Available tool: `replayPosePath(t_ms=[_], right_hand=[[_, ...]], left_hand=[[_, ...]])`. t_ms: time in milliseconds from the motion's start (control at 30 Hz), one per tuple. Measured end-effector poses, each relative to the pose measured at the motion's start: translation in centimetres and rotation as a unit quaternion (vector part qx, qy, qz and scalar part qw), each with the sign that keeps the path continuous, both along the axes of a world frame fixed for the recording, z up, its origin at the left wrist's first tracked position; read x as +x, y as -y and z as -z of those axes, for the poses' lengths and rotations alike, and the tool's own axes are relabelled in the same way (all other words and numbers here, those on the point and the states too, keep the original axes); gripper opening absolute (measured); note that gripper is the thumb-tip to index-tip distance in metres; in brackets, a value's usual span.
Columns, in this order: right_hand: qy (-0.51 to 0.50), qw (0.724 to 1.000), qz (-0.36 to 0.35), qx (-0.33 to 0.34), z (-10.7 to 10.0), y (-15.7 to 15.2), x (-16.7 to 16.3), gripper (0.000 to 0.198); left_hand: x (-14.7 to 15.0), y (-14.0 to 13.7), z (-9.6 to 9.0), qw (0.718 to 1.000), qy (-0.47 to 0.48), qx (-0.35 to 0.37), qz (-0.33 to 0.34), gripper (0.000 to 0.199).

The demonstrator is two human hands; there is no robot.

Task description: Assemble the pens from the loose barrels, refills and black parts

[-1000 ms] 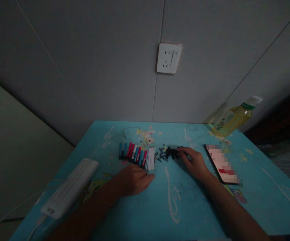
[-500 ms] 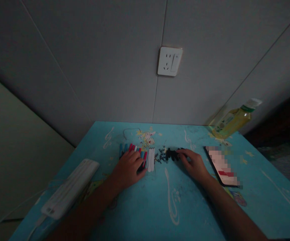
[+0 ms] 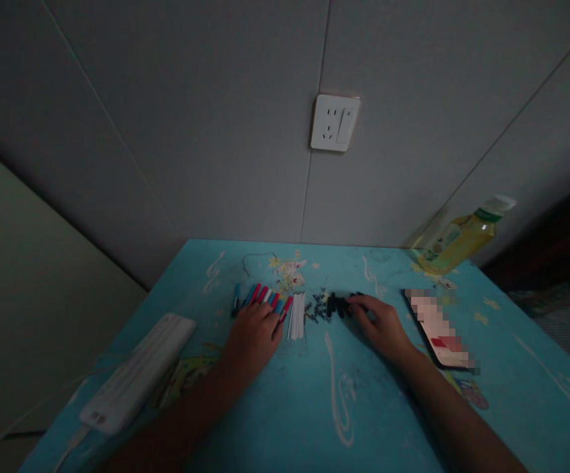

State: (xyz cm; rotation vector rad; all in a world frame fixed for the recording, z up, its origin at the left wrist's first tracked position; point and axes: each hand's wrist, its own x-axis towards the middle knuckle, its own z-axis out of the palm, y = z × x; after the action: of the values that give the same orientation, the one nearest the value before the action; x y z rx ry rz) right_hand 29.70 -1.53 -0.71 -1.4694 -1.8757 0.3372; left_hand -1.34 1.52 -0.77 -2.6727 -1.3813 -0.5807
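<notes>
While your left hand (image 3: 253,330) covers the near ends of coloured tubes (image 3: 263,293) pointing away from you, its fingers' grip can't be told.

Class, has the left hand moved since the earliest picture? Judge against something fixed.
Yes: against the wall socket, the left hand has shifted leftward and forward, now at the colored pieces.

Two hands (image 3: 258,328), one phone (image 3: 435,328), one bottle (image 3: 460,244), one power strip (image 3: 137,374), one socket (image 3: 335,123), several pens (image 3: 261,293), white sticks (image 3: 296,316), black pieces (image 3: 332,305)
</notes>
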Motion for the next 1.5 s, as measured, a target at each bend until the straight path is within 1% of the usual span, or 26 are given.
replayPosePath(t_ms=[133, 267, 333, 533, 667, 800, 1067, 1200, 1333, 1433, 1500], right_hand=[[0.003, 1.000, 0.000, -0.002, -0.1, 0.0, 0.0, 0.025], [0.003, 1.000, -0.002, 0.001, -0.2, 0.0, -0.1, 0.026], [0.001, 1.000, -0.003, 0.004, -0.3, 0.1, -0.1, 0.026], [-0.002, 1.000, 0.000, -0.013, -0.3, 0.1, 0.0, 0.026], [0.007, 1.000, -0.001, -0.002, -0.1, 0.0, 0.1, 0.026], [0.010, 1.000, -0.005, -0.002, -0.1, 0.0, 0.0, 0.026], [0.010, 1.000, -0.010, -0.003, -0.3, 0.1, -0.2, 0.025], [0.009, 1.000, -0.009, 0.001, -0.2, 0.0, -0.3, 0.025], [-0.003, 1.000, -0.010, 0.007, -0.7, 0.2, -0.5, 0.024], [-0.003, 0.998, -0.038, 0.048, -1.5, 0.6, -1.1, 0.026], [0.017, 0.994, -0.077, 0.077, -1.9, 1.1, -1.7, 0.035]], left_hand=[[0.3, 0.4, 0.0, 1.000, -0.010, 0.022, -0.018, 0.010], [0.4, 0.5, 0.2, 0.998, -0.002, 0.063, -0.017, 0.012], [0.3, 0.5, 0.3, 0.997, 0.001, 0.069, -0.018, 0.012], [0.3, 0.4, 0.0, 0.998, -0.016, 0.055, -0.036, 0.011], [0.4, 0.5, -0.3, 0.998, -0.024, 0.042, -0.051, 0.008], [0.4, 0.5, -0.2, 0.997, -0.023, 0.050, -0.061, 0.006], [0.2, 0.3, 0.4, 0.997, 0.002, 0.048, -0.064, 0.008], [0.2, 0.3, 0.0, 0.997, 0.002, 0.038, -0.063, 0.009], [0.0, -0.1, -0.7, 0.998, 0.019, 0.053, -0.043, 0.008], [0.0, -0.3, -0.6, 0.998, 0.010, 0.058, 0.020, 0.007], [0.2, -0.2, -0.4, 0.996, -0.005, 0.056, 0.071, 0.006]])
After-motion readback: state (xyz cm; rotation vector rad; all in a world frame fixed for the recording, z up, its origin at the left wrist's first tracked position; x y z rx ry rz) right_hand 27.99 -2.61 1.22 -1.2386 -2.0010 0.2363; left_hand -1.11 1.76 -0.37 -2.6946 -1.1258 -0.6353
